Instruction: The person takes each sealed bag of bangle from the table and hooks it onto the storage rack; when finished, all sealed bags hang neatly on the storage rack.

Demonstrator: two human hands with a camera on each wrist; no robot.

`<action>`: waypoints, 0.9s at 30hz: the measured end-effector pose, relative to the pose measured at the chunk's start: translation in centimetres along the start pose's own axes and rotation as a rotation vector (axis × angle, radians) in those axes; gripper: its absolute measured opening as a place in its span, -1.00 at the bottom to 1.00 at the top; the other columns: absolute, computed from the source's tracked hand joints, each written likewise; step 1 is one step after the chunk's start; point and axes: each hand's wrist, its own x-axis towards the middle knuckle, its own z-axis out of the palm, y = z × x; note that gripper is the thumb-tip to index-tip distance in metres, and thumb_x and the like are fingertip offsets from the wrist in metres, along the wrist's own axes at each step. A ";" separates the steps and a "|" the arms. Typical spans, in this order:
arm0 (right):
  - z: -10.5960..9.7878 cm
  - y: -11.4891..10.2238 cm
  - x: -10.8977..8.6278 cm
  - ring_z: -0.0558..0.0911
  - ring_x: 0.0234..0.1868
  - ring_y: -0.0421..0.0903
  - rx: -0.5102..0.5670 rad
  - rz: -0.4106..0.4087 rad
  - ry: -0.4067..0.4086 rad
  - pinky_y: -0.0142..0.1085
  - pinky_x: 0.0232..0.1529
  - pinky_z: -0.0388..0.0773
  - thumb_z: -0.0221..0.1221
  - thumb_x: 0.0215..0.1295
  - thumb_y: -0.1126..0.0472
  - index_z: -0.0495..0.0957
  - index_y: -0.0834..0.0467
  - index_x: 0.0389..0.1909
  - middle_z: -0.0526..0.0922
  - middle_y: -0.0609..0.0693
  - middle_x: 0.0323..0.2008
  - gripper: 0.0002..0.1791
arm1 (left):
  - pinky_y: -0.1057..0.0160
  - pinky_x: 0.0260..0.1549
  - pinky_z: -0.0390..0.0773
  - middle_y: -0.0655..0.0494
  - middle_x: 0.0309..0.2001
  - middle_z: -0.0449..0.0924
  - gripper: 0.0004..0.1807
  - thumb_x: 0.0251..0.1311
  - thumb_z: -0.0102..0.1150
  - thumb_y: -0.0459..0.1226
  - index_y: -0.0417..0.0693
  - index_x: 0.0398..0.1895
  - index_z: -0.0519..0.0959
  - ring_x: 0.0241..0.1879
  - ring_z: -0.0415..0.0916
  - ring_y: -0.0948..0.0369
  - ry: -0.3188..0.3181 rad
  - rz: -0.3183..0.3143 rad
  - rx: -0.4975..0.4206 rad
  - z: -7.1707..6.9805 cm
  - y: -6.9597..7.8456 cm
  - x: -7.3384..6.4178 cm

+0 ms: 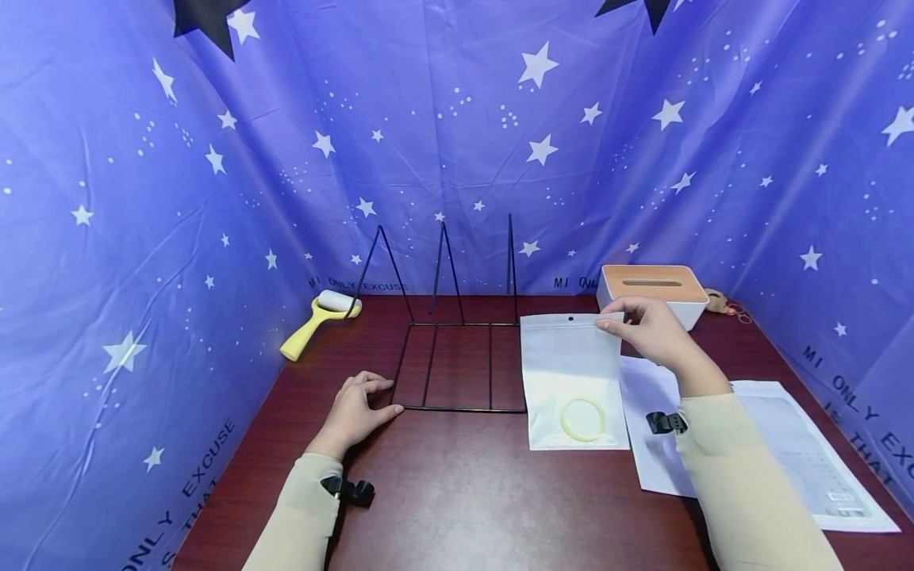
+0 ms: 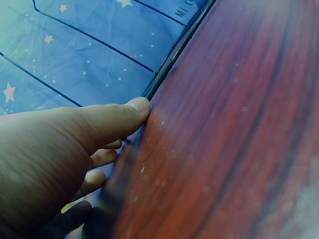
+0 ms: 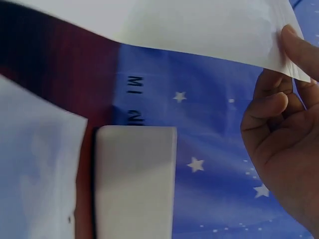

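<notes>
A black wire rack (image 1: 457,410) with upright triangular dividers stands on the table. My left hand (image 1: 355,408) holds its front left corner, the thumb (image 2: 137,107) against the wire and the other fingers curled on the far side. Beside the rack's right end, a white flat pouch (image 1: 571,357) hangs upright, a small hang hole near its top edge. A pale yellow ring (image 1: 582,419) shows through its lower part. My right hand (image 1: 653,333) pinches the pouch by its top right corner, thumb on one face and fingers behind, as the right wrist view also shows.
White flat pouches (image 1: 800,460) lie at the right, partly under my right forearm. A tissue box (image 1: 653,289) with a wooden lid stands at the back right, a small cord-tied object (image 1: 724,305) beside it. A yellow-handled roller (image 1: 314,329) lies back left. Blue starry curtains surround the table.
</notes>
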 end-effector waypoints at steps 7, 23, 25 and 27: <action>-0.9 -1.6 -1.0 0.45 -0.50 -0.11 0.002 -0.053 -0.009 -0.28 -0.52 0.43 0.38 0.41 0.14 0.74 0.11 -0.16 0.64 0.03 -0.37 -0.87 | -0.13 0.14 0.41 0.15 0.05 0.59 -0.43 0.04 0.65 -0.03 -0.03 0.12 0.76 0.11 0.45 0.04 0.006 0.008 -0.001 0.0 0.0 0.0; -1.4 -4.6 -2.7 0.43 -0.61 -0.16 0.042 -0.105 -0.037 -0.27 -0.57 0.50 0.36 0.38 0.34 0.70 0.13 -0.21 0.60 0.05 -0.40 -0.94 | -0.13 0.11 0.43 0.12 0.03 0.61 -0.44 0.03 0.66 -0.05 -0.05 0.11 0.76 0.08 0.46 0.01 0.021 0.035 0.015 0.0 0.1 -0.1; -1.6 -5.0 -2.9 0.45 -0.60 -0.13 0.028 -0.114 -0.037 -0.26 -0.56 0.50 0.35 0.38 0.36 0.70 0.13 -0.22 0.59 0.06 -0.40 -0.92 | -0.13 0.12 0.43 0.12 0.04 0.60 -0.44 0.04 0.65 -0.04 -0.04 0.11 0.76 0.09 0.46 0.01 0.013 0.027 0.013 -0.1 0.2 -0.1; -1.7 -5.1 -3.0 0.48 -0.59 -0.10 0.029 -0.138 -0.042 -0.26 -0.54 0.50 0.35 0.38 0.37 0.70 0.11 -0.22 0.58 0.05 -0.39 -0.90 | -0.13 0.13 0.42 0.12 0.04 0.60 -0.43 0.04 0.65 -0.04 -0.04 0.12 0.75 0.09 0.45 0.01 0.010 0.021 0.014 -0.1 0.2 -0.1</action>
